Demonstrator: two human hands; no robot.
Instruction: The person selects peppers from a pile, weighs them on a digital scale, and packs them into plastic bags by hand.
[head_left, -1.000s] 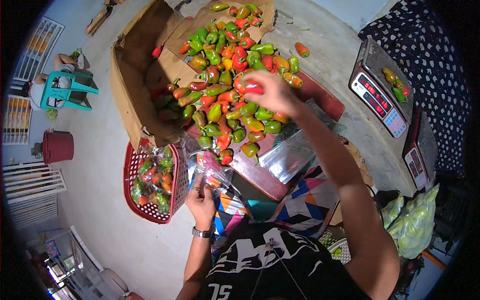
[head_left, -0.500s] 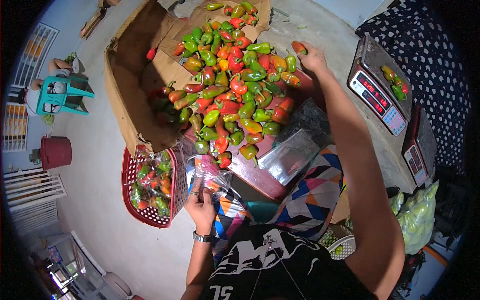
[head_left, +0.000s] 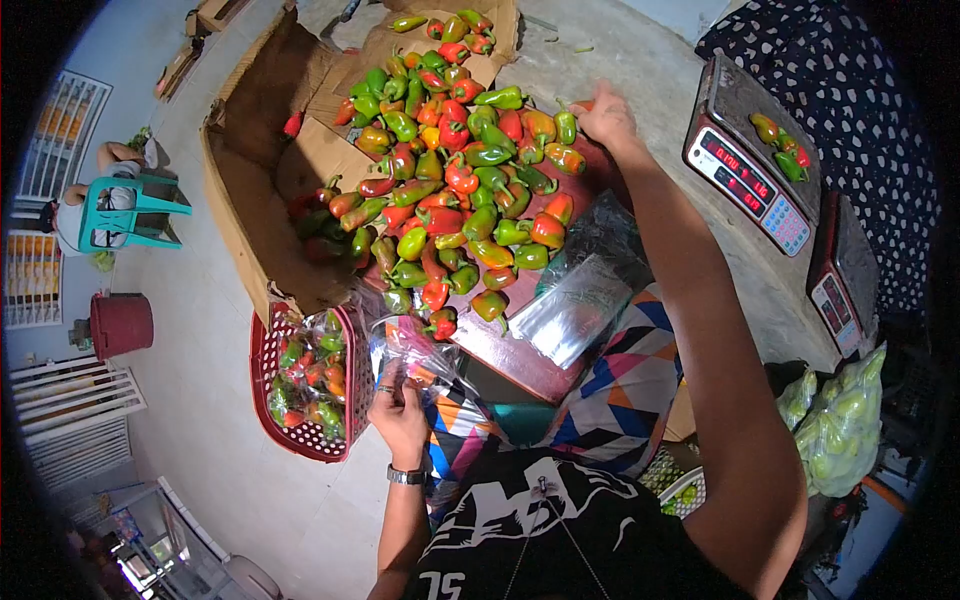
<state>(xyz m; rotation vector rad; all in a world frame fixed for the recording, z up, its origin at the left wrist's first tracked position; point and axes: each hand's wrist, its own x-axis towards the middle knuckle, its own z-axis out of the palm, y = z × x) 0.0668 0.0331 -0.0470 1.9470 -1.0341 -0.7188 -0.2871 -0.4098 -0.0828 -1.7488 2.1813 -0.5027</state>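
My left hand [head_left: 398,418] pinches a clear plastic bag [head_left: 420,352] above my left thigh. At the far right edge of the pepper pile, my right hand [head_left: 608,120] is closed around a red pepper [head_left: 578,105], which is mostly hidden by the fingers. Red, green and orange peppers [head_left: 462,178] lie heaped in front of me, partly on cardboard. A stack of clear plastic bags [head_left: 570,315] rests on the red surface close to my knees.
A red perforated basket [head_left: 347,395] with bagged peppers stands left, beside an opened cardboard box [head_left: 235,170]. To the right, a digital scale [head_left: 715,160] bears several peppers, with a second scale [head_left: 832,300] nearby. A person [head_left: 72,215] is at a teal chair [head_left: 100,205].
My right hand has turned and shifted slightly left with the red pepper, which shows less now. My left hand still holds the bag. The whole view has shifted a little.
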